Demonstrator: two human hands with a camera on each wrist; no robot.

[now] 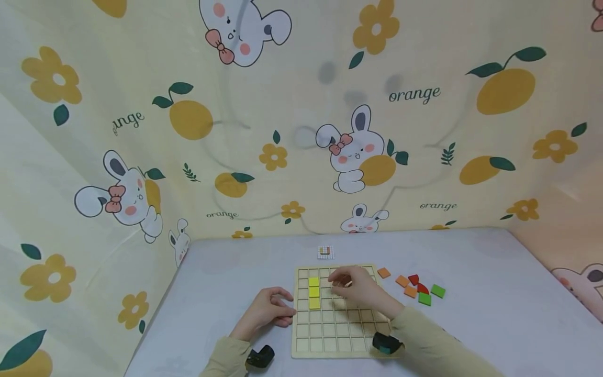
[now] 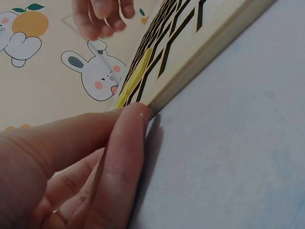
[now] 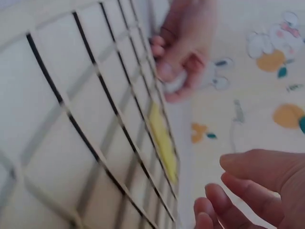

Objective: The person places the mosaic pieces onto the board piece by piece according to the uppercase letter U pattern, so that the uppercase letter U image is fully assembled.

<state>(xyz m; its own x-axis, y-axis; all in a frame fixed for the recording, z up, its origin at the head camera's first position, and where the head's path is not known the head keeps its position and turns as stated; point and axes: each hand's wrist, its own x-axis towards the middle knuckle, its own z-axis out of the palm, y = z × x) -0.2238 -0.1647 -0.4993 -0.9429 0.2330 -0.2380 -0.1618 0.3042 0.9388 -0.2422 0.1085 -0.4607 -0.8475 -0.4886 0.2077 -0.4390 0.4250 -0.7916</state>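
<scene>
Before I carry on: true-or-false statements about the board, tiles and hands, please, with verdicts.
1. Three square yellow tiles sit in one column of the pale wooden grid board. True.
2. Both square green tiles lie on the board. False: the green tiles lie on the white table, right of it.
3. The left hand touches the board's edge. True.
4. The right hand rests on the table. False: the right hand hangs above the board.
5. A small white gridded card lies beyond the board. True.
</scene>
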